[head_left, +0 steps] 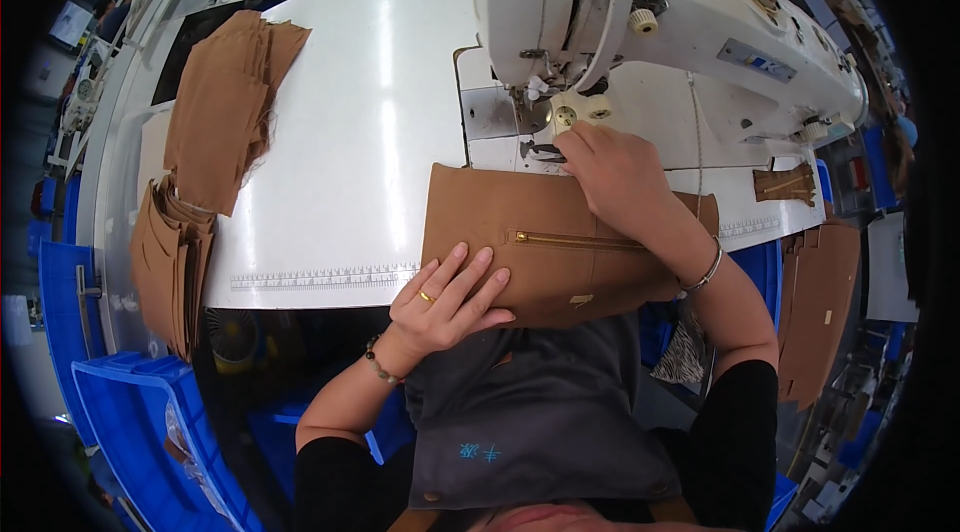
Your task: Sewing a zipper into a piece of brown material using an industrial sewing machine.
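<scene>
A brown fabric piece (490, 202) with a gold-toothed zipper (560, 239) lies at the table's front edge and hangs over it toward my lap. My left hand (440, 304) rests flat on its near left part, fingers stretched and apart. Across its right side reaches my right hand (622, 177), fingers bent together beside the needle area of the white sewing machine (680, 7). A small dark metal tool (541, 151) sits by those fingertips. A pale round part (566, 116) is just beyond them. What the right fingers pinch is hidden.
Stacked brown fabric pieces (215, 102) lie on the left of the white table (350, 132), and more (165, 267) drape over its edge. A short zipper piece (784, 184) lies at right. Blue bins (130, 412) stand lower left; brown panels (815, 302) hang at right.
</scene>
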A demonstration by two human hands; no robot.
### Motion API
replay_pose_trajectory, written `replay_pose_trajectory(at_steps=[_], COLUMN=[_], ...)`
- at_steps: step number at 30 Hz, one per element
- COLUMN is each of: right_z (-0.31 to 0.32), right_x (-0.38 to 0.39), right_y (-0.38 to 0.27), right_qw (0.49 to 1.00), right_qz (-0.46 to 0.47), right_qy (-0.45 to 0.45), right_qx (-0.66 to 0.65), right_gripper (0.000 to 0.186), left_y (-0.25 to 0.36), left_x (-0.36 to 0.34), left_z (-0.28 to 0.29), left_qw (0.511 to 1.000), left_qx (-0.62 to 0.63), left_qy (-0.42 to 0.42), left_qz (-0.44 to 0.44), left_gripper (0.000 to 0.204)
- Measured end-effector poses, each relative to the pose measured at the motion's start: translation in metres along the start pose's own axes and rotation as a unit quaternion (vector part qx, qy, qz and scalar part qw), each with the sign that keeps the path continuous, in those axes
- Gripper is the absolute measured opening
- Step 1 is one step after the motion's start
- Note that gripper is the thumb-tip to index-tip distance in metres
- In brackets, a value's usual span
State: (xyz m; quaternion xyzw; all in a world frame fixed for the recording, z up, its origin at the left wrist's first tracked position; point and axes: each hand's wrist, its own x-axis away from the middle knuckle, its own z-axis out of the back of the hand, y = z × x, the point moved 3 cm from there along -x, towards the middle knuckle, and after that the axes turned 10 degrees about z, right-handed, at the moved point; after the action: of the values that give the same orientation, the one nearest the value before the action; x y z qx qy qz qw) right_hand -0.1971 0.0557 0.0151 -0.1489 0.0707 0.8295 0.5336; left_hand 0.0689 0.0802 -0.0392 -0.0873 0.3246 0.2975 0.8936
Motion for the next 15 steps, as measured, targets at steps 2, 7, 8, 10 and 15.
replay_pose_trajectory(at_steps=[2, 7, 8, 10, 15], right_z=[-0.007, -0.019, -0.008, 0.018, 0.064], right_x=[-0.007, -0.008, 0.000, 0.023, 0.136], right_y=[0.001, 0.004, 0.009, 0.022, 0.078], right_qw=[0.998, 0.995, 0.997, 0.994, 0.976], right_qz=[0.021, 0.036, -0.018, -0.101, -0.192], right_qy=[0.016, 0.037, 0.026, 0.026, 0.068], right_qx=[-0.052, -0.090, -0.064, -0.038, 0.078], right_gripper=[0.018, 0.014, 0.014, 0.015, 0.022], left_y=[0.000, -0.001, -0.002, -0.004, -0.001], left_x=[-0.002, -0.005, -0.006, -0.005, -0.006], left_z=[0.000, -0.005, -0.005, -0.003, 0.001], left_qw=[1.000, 1.000, 1.000, 1.000, 1.000], left_qx=[-0.001, 0.005, 0.007, -0.005, -0.010], left_qy=[0.003, 0.002, 0.004, -0.004, 0.007], left_qz=[-0.006, -0.008, -0.013, -0.007, -0.015], left_gripper=[0.046, 0.046, 0.046, 0.045, 0.044])
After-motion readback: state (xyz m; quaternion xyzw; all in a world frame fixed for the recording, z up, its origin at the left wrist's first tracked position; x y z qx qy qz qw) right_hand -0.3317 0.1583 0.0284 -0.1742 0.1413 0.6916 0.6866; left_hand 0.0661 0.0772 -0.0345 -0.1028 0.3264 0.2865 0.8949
